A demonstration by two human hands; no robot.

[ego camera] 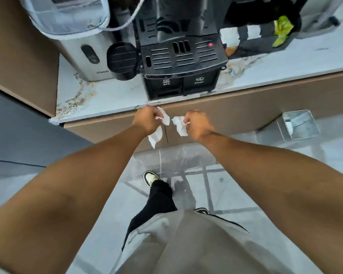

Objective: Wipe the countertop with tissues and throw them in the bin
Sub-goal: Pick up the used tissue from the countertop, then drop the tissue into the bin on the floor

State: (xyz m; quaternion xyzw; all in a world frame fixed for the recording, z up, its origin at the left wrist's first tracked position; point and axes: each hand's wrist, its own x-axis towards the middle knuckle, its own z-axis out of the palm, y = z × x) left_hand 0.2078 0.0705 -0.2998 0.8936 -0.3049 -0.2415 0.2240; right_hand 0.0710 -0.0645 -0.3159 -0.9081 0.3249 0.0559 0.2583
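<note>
Nearest the camera, two bare forearms reach forward over a grey shirt front and one black trouser leg; two shoes show on the tiled floor (236,186), one light-toed (151,177) and one mostly hidden by the shirt. Both hands sit just in front of the countertop (111,95) edge, level with the brown cabinet face (246,111) below it.

Two white tissues are in view, one per hand. The left hand (146,120) is closed into a fist on the left tissue (157,133), which is pinched at the fingers and hangs down below the hand in a long loose strip against the cabinet face. The right hand (198,123) is likewise curled shut on the right tissue (179,125), a crumpled wad that sticks out from the thumb side toward the other hand. The two tissues are near one another but apart, with a dark cabinet seam showing between them. Neither tissue touches the countertop.

Right of the hands and below the countertop level, one open square metal bin (299,125) stands on the floor against the cabinet, with something pale inside.

Farther off, on the marble-patterned countertop, stands one black coffee machine (184,62) directly beyond the hands, a red light on its top. Left of it are a black round-lidded container (122,60) and one silver appliance (87,56). Right of the machine sits a black organiser (263,36) holding pale packets and a green one.
</note>
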